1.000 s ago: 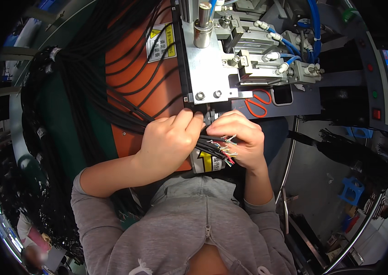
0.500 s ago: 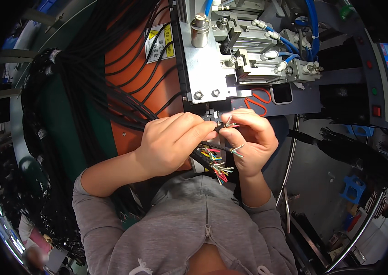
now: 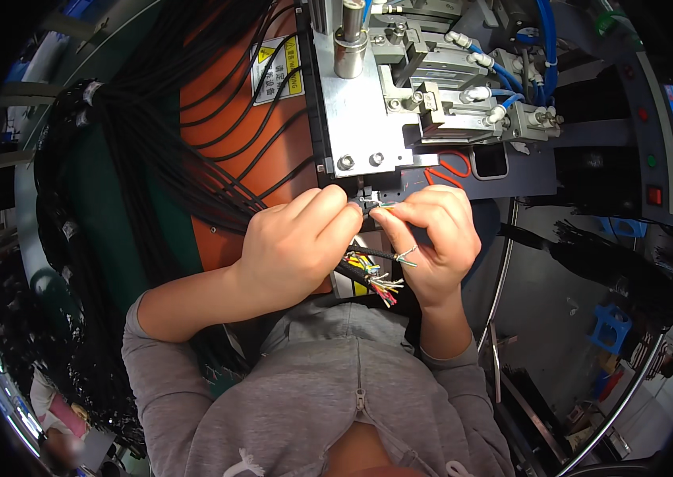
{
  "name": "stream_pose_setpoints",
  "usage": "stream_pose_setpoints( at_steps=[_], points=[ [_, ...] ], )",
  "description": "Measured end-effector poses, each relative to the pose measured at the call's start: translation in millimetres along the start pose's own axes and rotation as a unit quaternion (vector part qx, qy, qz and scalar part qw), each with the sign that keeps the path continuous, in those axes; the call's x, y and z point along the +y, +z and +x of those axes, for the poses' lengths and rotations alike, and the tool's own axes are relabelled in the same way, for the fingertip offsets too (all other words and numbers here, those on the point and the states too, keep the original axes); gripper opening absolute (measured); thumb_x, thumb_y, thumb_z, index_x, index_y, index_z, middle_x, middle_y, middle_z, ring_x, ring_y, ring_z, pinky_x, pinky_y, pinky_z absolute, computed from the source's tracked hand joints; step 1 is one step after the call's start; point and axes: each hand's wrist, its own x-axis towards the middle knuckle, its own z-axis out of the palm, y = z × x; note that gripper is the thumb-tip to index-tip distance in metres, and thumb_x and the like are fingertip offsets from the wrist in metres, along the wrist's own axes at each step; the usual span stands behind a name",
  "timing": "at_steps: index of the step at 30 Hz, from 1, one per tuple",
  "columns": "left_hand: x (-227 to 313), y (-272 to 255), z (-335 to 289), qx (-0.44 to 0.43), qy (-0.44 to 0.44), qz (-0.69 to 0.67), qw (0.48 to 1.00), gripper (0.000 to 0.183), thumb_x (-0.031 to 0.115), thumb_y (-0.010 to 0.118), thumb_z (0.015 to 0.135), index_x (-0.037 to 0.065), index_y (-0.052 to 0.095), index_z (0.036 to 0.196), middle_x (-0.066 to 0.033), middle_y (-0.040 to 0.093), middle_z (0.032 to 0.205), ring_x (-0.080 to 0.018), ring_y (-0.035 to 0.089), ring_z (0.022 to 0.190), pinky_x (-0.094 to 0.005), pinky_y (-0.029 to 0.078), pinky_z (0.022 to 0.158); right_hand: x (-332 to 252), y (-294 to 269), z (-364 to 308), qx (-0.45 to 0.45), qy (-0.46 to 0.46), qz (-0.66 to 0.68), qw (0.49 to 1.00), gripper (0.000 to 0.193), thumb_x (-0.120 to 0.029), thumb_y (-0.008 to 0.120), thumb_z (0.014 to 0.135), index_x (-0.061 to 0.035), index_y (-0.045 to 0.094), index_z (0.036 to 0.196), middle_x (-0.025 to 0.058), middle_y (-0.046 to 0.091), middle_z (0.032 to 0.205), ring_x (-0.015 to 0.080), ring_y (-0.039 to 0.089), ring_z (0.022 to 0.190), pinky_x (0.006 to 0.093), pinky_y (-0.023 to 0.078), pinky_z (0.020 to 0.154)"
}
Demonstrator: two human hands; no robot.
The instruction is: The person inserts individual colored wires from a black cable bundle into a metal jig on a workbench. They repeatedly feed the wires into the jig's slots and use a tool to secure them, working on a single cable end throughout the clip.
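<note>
My left hand (image 3: pixel 295 248) is closed at the fingertips around the end of a black cable, most of which its fingers hide. Facing it, my right hand (image 3: pixel 438 237) pinches thin bare-ended wires (image 3: pixel 384 205) between thumb and forefinger. Both hands meet just in front of a small black-and-white fixture (image 3: pixel 370 196) below the machine's metal plate. Under them, a black cable (image 3: pixel 376 253) with splayed wire ends points toward my right palm. Beside it lies a bundle of cable ends (image 3: pixel 376 280) with red, yellow, white and green wires.
A metal plate (image 3: pixel 362 119) with bolts and pneumatic cylinders (image 3: pixel 452 107) stands ahead. Many black cables (image 3: pixel 162 175) run across the orange surface (image 3: pixel 229 127) on the left. Red-handled scissors or snips (image 3: pixel 454 165) lie near a dark tray (image 3: pixel 489 163). A control panel (image 3: pixel 654 159) is at right.
My left fingers have curled in and drawn slightly left. The wires at my right fingertips, spread upward before, now lie flatter between the two hands. The wire bundle below has shifted slightly.
</note>
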Motion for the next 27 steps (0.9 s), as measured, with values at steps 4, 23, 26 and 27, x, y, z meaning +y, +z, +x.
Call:
stream_pose_setpoints(
  at_steps=[4, 23, 26, 27],
  points=[
    [-3.7, 6.0, -0.6, 0.018, 0.036, 0.017, 0.999, 0.02, 0.007, 0.067, 0.068, 0.003, 0.064, 0.088, -0.0022, 0.052, 0.073, -0.0128, 0.054, 0.059, -0.0253, 0.042, 0.045, 6.6, -16.2, 3.7, -0.14, 0.24, 0.168, 0.946, 0.014, -0.003, 0.075, 0.073, 0.0019, 0.062, 0.073, 0.0065, 0.061, 0.074, 0.0157, 0.057, 0.07, 0.0268, 0.045, 0.064],
    [7.4, 17.6, -5.2, -0.041, 0.005, 0.141, 0.989, 0.032, 0.005, 0.065, 0.072, 0.008, 0.069, 0.104, 0.0002, 0.038, 0.067, -0.0092, 0.047, 0.057, -0.023, 0.04, 0.044, 17.1, 10.9, -11.3, -0.055, 0.101, -0.01, 0.993, 0.007, -0.001, 0.065, 0.076, -0.0007, 0.059, 0.074, 0.0095, 0.057, 0.071, 0.0253, 0.052, 0.067, 0.034, 0.043, 0.061],
    [7.0, 17.8, -4.6, -0.037, 0.005, 0.137, 0.99, 0.033, 0.003, 0.065, 0.071, 0.008, 0.07, 0.103, 0.0003, 0.039, 0.067, -0.0092, 0.049, 0.057, -0.0234, 0.041, 0.045, 19.8, 14.8, -13.8, -0.038, 0.137, 0.022, 0.99, 0.006, 0.0, 0.064, 0.076, -0.0004, 0.058, 0.074, 0.0088, 0.056, 0.07, 0.0231, 0.052, 0.067, 0.0322, 0.042, 0.061],
    [6.5, 17.5, -4.3, -0.036, 0.006, 0.138, 0.99, 0.033, 0.003, 0.065, 0.071, 0.008, 0.07, 0.103, 0.0004, 0.04, 0.067, -0.0093, 0.049, 0.057, -0.0235, 0.042, 0.045, 21.1, 15.7, -15.1, -0.04, 0.173, 0.055, 0.983, 0.006, 0.0, 0.063, 0.076, -0.0002, 0.058, 0.074, 0.0082, 0.055, 0.069, 0.0214, 0.052, 0.066, 0.0313, 0.042, 0.061]
  ],
)
